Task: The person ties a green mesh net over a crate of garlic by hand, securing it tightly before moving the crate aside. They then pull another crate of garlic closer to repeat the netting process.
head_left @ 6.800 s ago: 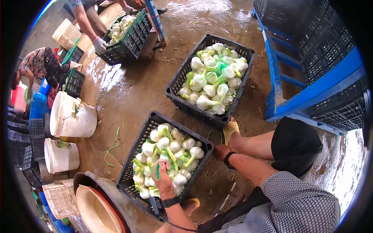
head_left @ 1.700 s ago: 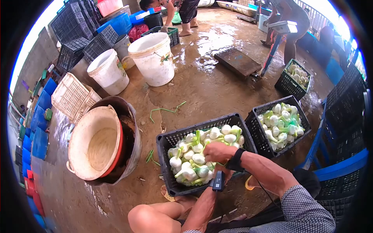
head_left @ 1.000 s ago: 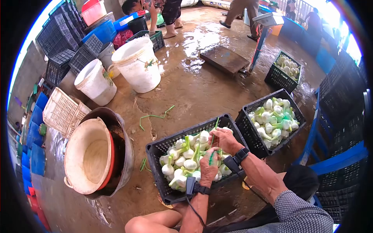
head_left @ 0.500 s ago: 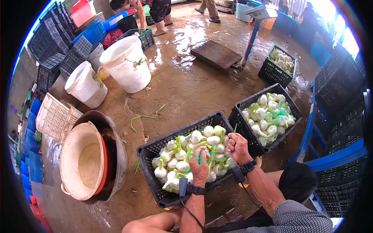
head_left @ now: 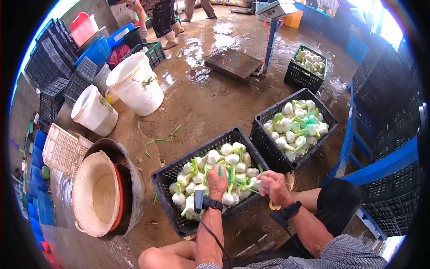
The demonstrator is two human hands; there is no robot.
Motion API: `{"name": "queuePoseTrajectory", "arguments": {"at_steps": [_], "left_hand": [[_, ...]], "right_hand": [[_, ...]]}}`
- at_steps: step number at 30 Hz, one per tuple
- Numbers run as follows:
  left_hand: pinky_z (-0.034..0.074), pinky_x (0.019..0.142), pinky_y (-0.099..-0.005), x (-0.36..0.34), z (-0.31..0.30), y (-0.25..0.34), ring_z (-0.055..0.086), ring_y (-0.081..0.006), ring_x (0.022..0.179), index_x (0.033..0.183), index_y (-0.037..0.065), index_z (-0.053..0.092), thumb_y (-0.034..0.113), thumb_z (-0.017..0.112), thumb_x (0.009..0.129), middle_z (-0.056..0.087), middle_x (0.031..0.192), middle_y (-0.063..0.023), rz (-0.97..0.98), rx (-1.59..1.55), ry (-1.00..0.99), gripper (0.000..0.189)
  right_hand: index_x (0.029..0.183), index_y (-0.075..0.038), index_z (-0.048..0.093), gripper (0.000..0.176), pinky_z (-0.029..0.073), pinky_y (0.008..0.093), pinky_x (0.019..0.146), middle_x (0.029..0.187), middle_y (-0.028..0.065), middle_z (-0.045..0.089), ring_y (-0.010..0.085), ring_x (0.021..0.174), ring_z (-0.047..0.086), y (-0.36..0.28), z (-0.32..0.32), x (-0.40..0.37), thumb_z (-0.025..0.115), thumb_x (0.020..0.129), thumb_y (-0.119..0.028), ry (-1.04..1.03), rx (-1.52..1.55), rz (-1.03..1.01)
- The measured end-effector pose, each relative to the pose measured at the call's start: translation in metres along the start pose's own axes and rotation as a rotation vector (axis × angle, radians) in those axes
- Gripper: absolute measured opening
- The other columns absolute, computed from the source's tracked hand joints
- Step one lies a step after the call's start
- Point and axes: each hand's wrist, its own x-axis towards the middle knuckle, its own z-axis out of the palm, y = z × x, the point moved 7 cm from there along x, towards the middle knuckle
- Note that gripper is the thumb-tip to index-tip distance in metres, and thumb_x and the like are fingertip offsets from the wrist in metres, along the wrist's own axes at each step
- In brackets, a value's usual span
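Observation:
White garlic bulbs [head_left: 230, 159] with cut green stems fill the black crate [head_left: 162, 192] in front of me. My left hand [head_left: 217, 180] is closed over the bulbs, with green mesh netting showing at its fingers. At the crate's right edge, my right hand [head_left: 274, 186] pinches a thin green strand [head_left: 245, 185] that stretches left toward the left hand. The fingers hide exactly how the netting and the strand are joined. Both wrists wear black straps with small devices and cables.
A second garlic crate [head_left: 293, 130] adjoins on the right; a third crate [head_left: 306, 69] stands beyond it. A platform scale [head_left: 234, 63], white buckets [head_left: 139, 89], nested basins [head_left: 96, 195] and a blue frame [head_left: 385, 163] surround me. Another person [head_left: 163, 20] bends at the back left.
My right hand has moved down and outward from above the crate, and the strand is now drawn out between the hands. The whole view has shifted slightly.

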Motion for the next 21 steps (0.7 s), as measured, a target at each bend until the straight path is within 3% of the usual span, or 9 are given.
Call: {"name": "queuePoseTrajectory", "arguments": {"at_steps": [2, 3, 4, 7, 13, 17, 19, 20, 21], "left_hand": [[0.049, 0.066, -0.0471, 0.002, 0.002, -0.005, 0.063, -0.0429, 0.073, 0.086, 0.002, 0.067, 0.022, 0.057, 0.088, 0.065, 0.075, -0.0222, -0.004, -0.008, 0.003, 0.022], [0.049, 0.064, -0.0434, 0.005, 0.004, -0.007, 0.064, -0.0353, 0.067, 0.088, 0.003, 0.068, 0.020, 0.058, 0.089, 0.064, 0.070, -0.0182, 0.035, 0.081, -0.026, 0.020], [0.050, 0.061, -0.0397, 0.006, 0.008, -0.006, 0.064, -0.0277, 0.061, 0.091, 0.003, 0.069, 0.018, 0.058, 0.090, 0.063, 0.064, -0.0143, 0.074, 0.169, -0.056, 0.019], [0.050, 0.065, -0.0462, 0.004, 0.011, 0.015, 0.064, -0.0399, 0.068, 0.084, 0.003, 0.066, 0.020, 0.060, 0.087, 0.064, 0.069, -0.0204, 0.145, 0.257, -0.110, 0.019], [0.050, 0.063, -0.0495, -0.007, 0.019, 0.058, 0.065, -0.0391, 0.073, 0.085, 0.006, 0.059, 0.008, 0.055, 0.074, 0.065, 0.075, -0.0179, 0.329, 0.812, -0.371, 0.011], [0.051, 0.063, -0.0493, -0.007, 0.014, 0.080, 0.066, -0.0378, 0.072, 0.088, 0.007, 0.058, 0.010, 0.054, 0.076, 0.066, 0.074, -0.0190, 0.371, 0.783, -0.360, 0.013], [0.051, 0.062, -0.0497, -0.007, 0.010, 0.087, 0.066, -0.0382, 0.073, 0.088, 0.007, 0.058, 0.010, 0.054, 0.076, 0.066, 0.074, -0.0189, 0.285, 0.807, -0.383, 0.013], [0.052, 0.062, -0.0502, -0.008, 0.007, 0.092, 0.067, -0.0385, 0.074, 0.089, 0.008, 0.059, 0.010, 0.054, 0.076, 0.066, 0.075, -0.0188, 0.206, 0.820, -0.406, 0.014], [0.052, 0.061, -0.0507, -0.011, 0.004, 0.104, 0.067, -0.0383, 0.076, 0.089, 0.008, 0.060, 0.010, 0.054, 0.077, 0.067, 0.076, -0.0186, 0.165, 0.839, -0.362, 0.014]], "right_hand": [[0.095, 0.000, 0.066, 0.016, 0.046, 0.0297, 0.056, 0.074, 0.0046, 0.062, 0.0141, 0.062, 0.057, -0.017, 0.027, -0.023, 0.055, 0.091, -0.011, -0.188, -0.465, -0.197], [0.094, -0.001, 0.064, 0.014, 0.047, 0.0323, 0.060, 0.074, 0.0096, 0.060, 0.0193, 0.066, 0.058, -0.024, 0.048, -0.041, 0.057, 0.091, -0.012, -0.356, -0.752, -0.602], [0.091, -0.003, 0.061, 0.010, 0.046, 0.0348, 0.059, 0.072, 0.0148, 0.055, 0.0250, 0.063, 0.057, -0.014, 0.059, -0.056, 0.059, 0.090, -0.013, -0.481, -0.746, -0.441], [0.081, -0.005, 0.049, 0.014, 0.046, 0.0434, 0.057, 0.067, 0.0155, 0.050, 0.0372, 0.066, 0.058, 0.017, 0.083, -0.085, 0.061, 0.076, -0.005, -0.600, -0.882, -0.570], [0.088, -0.005, 0.052, 0.016, 0.045, 0.0438, 0.067, 0.075, 0.0140, 0.055, 0.0363, 0.076, 0.060, 0.071, 0.137, -0.104, 0.060, 0.076, -0.013, -0.595, -0.959, -0.733], [0.092, -0.005, 0.054, 0.016, 0.044, 0.0430, 0.068, 0.078, 0.0144, 0.056, 0.0355, 0.074, 0.058, 0.114, 0.180, -0.085, 0.059, 0.080, -0.014, -0.464, -0.691, -0.953], [0.091, -0.005, 0.050, 0.013, 0.044, 0.0314, 0.068, 0.083, 0.0054, 0.051, 0.0169, 0.078, 0.054, 0.201, 0.200, -0.036, 0.059, 0.085, -0.012, -0.418, -0.025, -0.260], [0.091, -0.005, 0.050, 0.013, 0.044, 0.0314, 0.068, 0.083, 0.0054, 0.051, 0.0169, 0.078, 0.054, 0.211, 0.214, -0.015, 0.059, 0.085, -0.012, -0.425, -0.014, -0.260], [0.088, -0.007, 0.049, 0.007, 0.042, 0.0295, 0.064, 0.084, 0.0050, 0.050, 0.0156, 0.078, 0.053, 0.221, 0.239, 0.006, 0.055, 0.087, -0.010, -0.661, 0.600, 0.044]]}}
